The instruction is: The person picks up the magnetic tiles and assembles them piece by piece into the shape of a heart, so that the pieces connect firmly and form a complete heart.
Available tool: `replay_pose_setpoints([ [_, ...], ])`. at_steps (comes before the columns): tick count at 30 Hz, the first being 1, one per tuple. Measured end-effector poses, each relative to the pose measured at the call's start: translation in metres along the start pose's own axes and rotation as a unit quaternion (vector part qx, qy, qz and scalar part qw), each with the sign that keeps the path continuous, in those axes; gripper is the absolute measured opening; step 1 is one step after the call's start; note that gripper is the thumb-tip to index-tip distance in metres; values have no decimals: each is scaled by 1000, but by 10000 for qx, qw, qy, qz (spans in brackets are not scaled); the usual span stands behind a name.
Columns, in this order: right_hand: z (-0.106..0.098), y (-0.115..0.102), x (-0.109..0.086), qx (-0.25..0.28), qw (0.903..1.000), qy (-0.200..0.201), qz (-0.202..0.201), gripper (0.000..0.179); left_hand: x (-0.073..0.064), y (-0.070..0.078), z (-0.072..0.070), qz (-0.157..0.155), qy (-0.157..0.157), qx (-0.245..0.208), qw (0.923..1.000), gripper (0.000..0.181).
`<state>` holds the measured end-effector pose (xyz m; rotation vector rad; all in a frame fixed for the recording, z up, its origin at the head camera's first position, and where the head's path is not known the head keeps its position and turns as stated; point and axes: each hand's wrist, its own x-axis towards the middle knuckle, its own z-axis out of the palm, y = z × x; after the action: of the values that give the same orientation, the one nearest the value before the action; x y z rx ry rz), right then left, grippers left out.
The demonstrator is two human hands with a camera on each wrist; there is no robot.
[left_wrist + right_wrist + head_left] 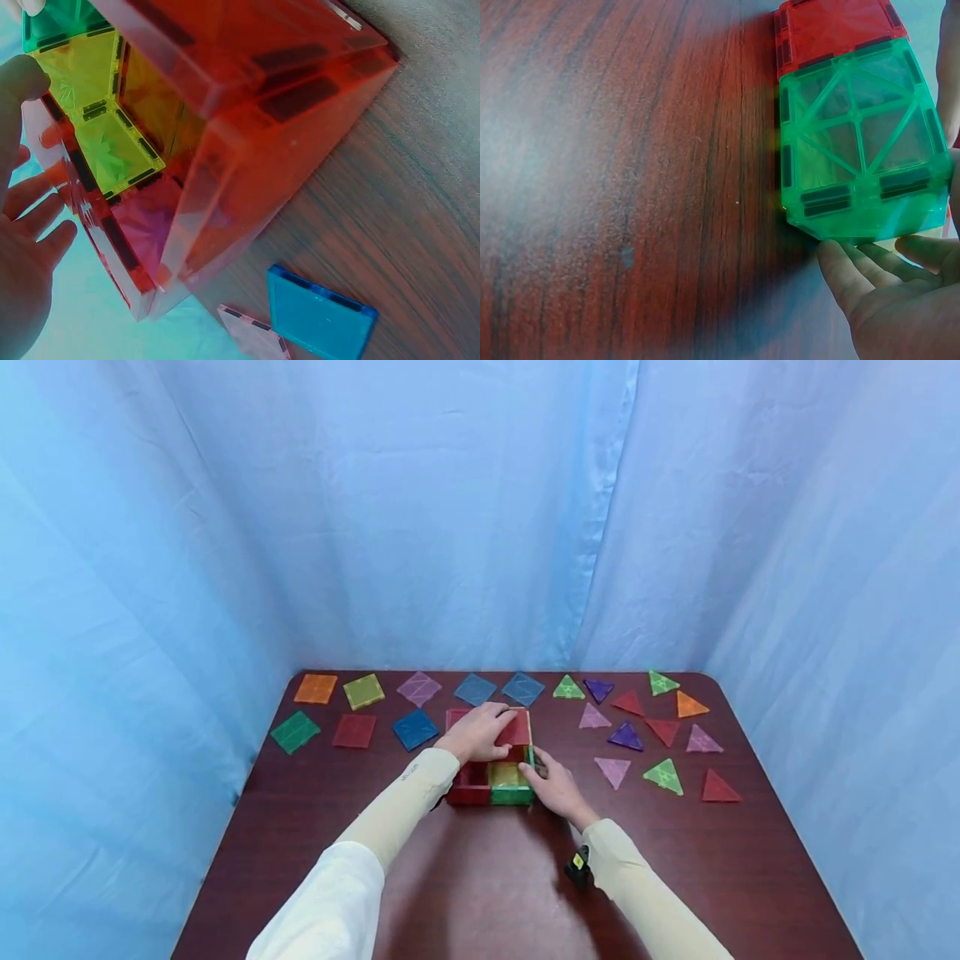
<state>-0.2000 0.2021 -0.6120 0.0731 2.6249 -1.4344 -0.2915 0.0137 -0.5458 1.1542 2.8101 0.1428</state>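
An open-topped box of translucent magnetic tiles (469,796) stands at the middle of the table, with red walls on the left and green ones at the right front. My left hand (477,732) reaches over it to the far side. In the left wrist view its thumb lies on the inner top edge of the reddish far wall (97,214), fingers behind that tile. Yellow tiles (82,71) show inside the box. At the right side, my right hand (557,787) pinches the green tile wall (532,768), thumb over the top edge, fingers outside.
Loose square tiles lie to the left and behind the box, among them an orange square (316,688) and a dark blue square (415,729). Several triangle tiles, such as a red triangle (720,787), spread over the right side. Blue curtains (450,527) surround the table.
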Motion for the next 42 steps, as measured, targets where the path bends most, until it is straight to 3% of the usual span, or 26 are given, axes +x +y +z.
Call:
replay_pose_setpoints([
  [3, 0, 1, 0, -51, 10000, -30, -20, 65, -4, -2, 1, -137, -52, 237, 9996, 80],
  [8, -1, 0, -1, -43, 9999, -17, -91, 65, -10, -8, 2, -755, -270, 492, 9956, 85],
  [10, -1, 0, -2, -15, 9999, 27, -97, 65, -12, -9, 2, -864, -264, 519, 9946, 83],
  [21, 0, 6, 2, -4, 10000, -10, -62, 66, -17, -13, 5, -760, 116, 413, 9962, 74],
  [30, -1, 6, 3, 52, 10000, -31, -24, 65, -21, -17, 11, -821, 354, -40, 9960, 77],
  [35, 0, 4, 1, 67, 9999, -100, -45, 66, -36, -31, 9, -872, 427, -550, 9938, 75],
  [38, 1, 6, 1, 48, 9999, -120, -6, 66, -50, -46, 8, -1021, 699, -1011, 9872, 70],
  [42, 1, 9, 2, 81, 9999, -74, 2, 65, -64, -71, 5, -1366, 1465, -1356, 9703, 59],
])
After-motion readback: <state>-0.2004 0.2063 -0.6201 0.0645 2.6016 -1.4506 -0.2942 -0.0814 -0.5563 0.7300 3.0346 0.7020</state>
